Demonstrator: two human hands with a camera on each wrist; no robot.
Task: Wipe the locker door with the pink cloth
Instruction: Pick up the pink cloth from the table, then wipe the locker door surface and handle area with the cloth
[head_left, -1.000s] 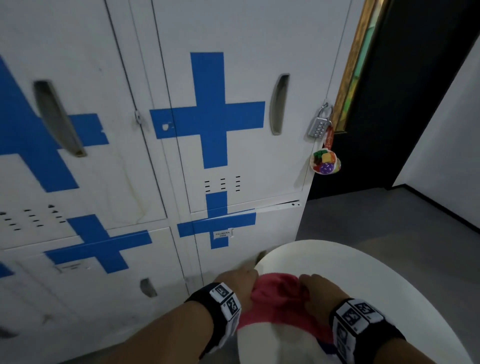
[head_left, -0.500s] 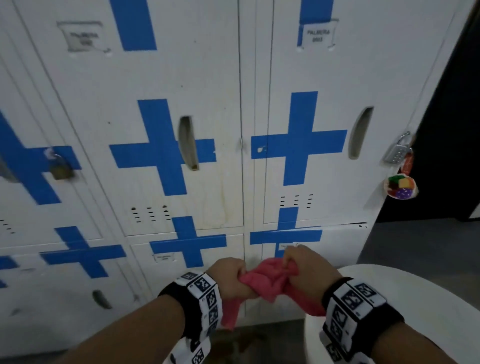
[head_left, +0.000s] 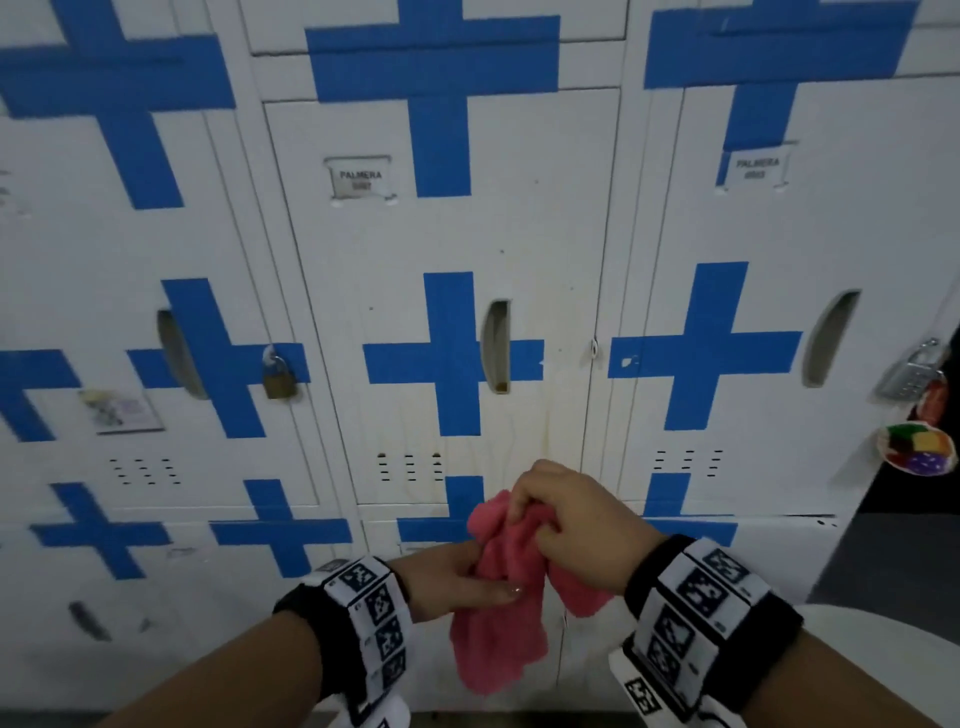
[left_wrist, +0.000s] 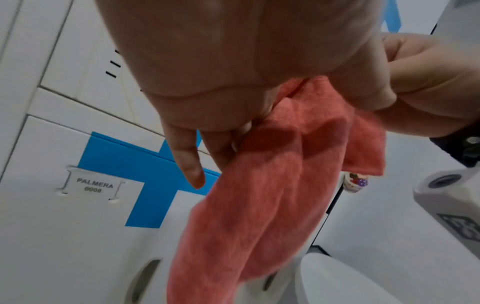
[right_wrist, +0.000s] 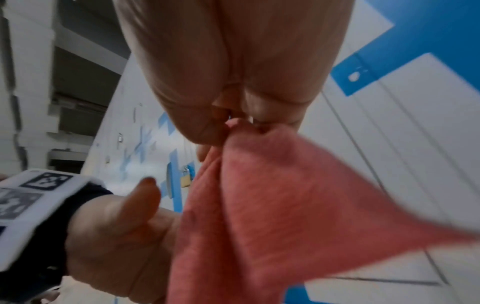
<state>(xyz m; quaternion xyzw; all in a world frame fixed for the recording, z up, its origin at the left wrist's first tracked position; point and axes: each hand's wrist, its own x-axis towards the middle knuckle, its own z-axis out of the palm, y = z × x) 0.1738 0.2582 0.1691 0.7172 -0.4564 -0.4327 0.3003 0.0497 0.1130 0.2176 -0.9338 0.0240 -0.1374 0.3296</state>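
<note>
A pink cloth (head_left: 501, 613) hangs bunched between both hands in front of the lockers. My right hand (head_left: 566, 525) pinches its top with curled fingers; the right wrist view shows the fingertips (right_wrist: 207, 131) nipping a fold of the cloth (right_wrist: 272, 216). My left hand (head_left: 457, 577) holds the cloth from the left, its thumb lying across the fabric. In the left wrist view the cloth (left_wrist: 246, 205) droops below that hand's fingers (left_wrist: 189, 162). The white locker door (head_left: 452, 249) straight ahead has a blue cross and yellowish streaks by its handle slot (head_left: 496, 345).
Neighbouring locker doors carry a brass padlock (head_left: 278, 376) on the left and a combination lock (head_left: 909, 376) with a coloured charm (head_left: 917, 449) on the right. A white round table edge (head_left: 893, 654) sits at the lower right. Dark floor lies beyond it.
The view has swung up and left from the table to the lockers. Both hands lifted the cloth off the table; the right hand now pinches it higher and it hangs down.
</note>
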